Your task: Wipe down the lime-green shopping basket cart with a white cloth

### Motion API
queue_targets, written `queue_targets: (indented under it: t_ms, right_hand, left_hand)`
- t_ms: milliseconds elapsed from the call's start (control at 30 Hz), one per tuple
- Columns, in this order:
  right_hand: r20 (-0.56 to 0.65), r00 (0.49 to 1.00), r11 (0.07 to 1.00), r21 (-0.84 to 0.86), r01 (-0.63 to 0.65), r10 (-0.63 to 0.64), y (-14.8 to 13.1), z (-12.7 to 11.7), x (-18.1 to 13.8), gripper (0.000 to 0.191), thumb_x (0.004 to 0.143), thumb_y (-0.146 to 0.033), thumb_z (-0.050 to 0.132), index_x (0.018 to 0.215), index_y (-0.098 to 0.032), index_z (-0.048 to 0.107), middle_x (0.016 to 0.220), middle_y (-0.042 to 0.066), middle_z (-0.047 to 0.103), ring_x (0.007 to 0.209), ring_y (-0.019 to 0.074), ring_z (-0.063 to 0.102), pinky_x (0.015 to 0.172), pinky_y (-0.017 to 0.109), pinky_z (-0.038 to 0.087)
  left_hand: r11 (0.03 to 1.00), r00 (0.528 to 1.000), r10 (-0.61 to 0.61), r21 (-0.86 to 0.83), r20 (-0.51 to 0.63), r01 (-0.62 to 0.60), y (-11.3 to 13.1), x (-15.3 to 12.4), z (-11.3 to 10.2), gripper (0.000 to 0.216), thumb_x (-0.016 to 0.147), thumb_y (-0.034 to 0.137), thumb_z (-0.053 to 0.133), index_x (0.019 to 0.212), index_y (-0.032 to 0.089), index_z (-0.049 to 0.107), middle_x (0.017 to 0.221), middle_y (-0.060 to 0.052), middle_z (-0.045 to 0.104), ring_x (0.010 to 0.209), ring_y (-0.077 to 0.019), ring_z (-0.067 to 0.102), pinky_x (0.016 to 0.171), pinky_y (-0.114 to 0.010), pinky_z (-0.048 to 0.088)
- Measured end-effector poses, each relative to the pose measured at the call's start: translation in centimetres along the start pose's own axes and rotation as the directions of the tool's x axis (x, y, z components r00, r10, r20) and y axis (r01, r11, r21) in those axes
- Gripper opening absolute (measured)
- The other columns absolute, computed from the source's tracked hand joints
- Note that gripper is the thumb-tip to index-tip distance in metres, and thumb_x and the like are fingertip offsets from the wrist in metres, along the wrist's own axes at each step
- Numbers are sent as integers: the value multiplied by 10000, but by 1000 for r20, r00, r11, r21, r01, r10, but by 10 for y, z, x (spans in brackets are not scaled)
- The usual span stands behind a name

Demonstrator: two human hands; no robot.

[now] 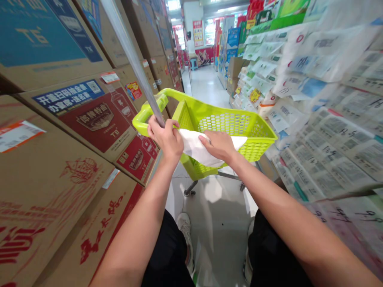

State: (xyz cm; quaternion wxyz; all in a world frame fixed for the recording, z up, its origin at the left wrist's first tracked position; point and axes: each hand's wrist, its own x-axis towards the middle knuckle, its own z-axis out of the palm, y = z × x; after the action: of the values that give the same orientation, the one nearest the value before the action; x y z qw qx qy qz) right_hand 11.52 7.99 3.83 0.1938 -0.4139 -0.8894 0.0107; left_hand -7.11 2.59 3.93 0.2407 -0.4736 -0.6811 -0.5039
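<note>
1. Closest in, a pale shoe [184, 223] stands on the tiles below the two bare forearms.
2. Just ahead, the left hand [168, 140] has its fingers curled about the lower end of a metal pole [134, 56], beside the cart's handle [140, 118]; whether it also grips the handle cannot be told.
3. Apart from it, the right hand [220, 144] is clamped on a white cloth [194, 144], its far fingers hidden. The cloth drapes over the near side of a lime-green cart [191, 98].
4. Wiping the cart looks like the step in hand; the next move would seem to call for steady pressure along the rim while the left hand braces.
5. Farther off, cartons [98, 111] line the left and wrapped packs [308, 85] the right; a person [190, 46] is at the aisle's end.
</note>
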Motion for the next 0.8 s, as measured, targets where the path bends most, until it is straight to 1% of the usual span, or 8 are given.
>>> queue_targets:
  t_ms: [67,167,267,333,433,600,700,800]
  right_hand:
    - [62,989,989,-68,-133,137,31,0,-4,775,1069,-704,185,1125,-204,774,1080,150,799,1037,312,734,817,350,448]
    - [106,938,933,-182,-309,331,78,-2,-14,833,1053,-719,177,1075,-186,816,1028,188,795,1024,341,745,798,366,463]
    - [70,910,895,-231,-383,408,98,-3,-21,770,1067,-654,213,1113,-185,821,1034,191,795,1027,350,749,801,373,468]
    - [37,922,903,-222,-369,386,89,-1,-22,666,1083,-554,250,1164,-192,803,1056,176,798,1027,336,748,819,368,462]
    - [3,969,958,-155,-243,246,51,5,-16,559,1093,-428,271,1176,-195,773,1111,148,801,1037,301,734,861,356,439]
    - [-82,996,999,34,-25,28,-8,8,-2,631,1136,-442,146,1192,-223,735,1206,90,791,1073,256,708,865,335,411]
    - [-49,999,999,49,-5,7,-8,7,0,643,1136,-505,157,1128,-237,742,1196,83,792,1071,262,709,836,333,408]
    - [7,999,998,-18,-52,52,12,8,-5,616,1128,-528,215,1109,-219,748,1152,111,798,1046,286,715,861,345,411]
  left_hand:
    - [1000,1000,-2,-4,-1,2,-9,8,0,197,810,85,509,892,222,624,1352,-157,526,1433,-338,424,1234,-582,235]
    - [1000,1000,0,0,-13,0,-22,17,0,220,789,75,516,897,221,640,1292,-154,538,1400,-325,456,1225,-563,267]
    - [1000,1000,-2,-8,-22,2,-27,20,-1,259,767,67,521,918,227,658,1279,-147,539,1384,-324,467,1215,-560,292]
    - [1000,1000,1,-18,-10,-1,-26,18,-1,274,771,73,526,939,236,668,1294,-142,541,1393,-331,455,1216,-569,290]
    - [999,999,24,-36,29,-23,-18,13,-1,269,792,93,536,969,237,678,1331,-142,533,1409,-340,436,1226,-577,272]
    - [999,998,32,-34,53,-31,-8,6,1,258,812,109,530,987,226,680,1362,-148,528,1422,-332,422,1237,-563,259]
    - [999,998,31,-21,62,-30,-13,8,0,250,809,104,526,970,221,678,1366,-149,525,1417,-326,423,1240,-551,252]
    - [999,996,51,-5,68,-51,-26,16,-1,256,799,95,528,963,218,682,1351,-147,517,1407,-314,432,1230,-538,265]
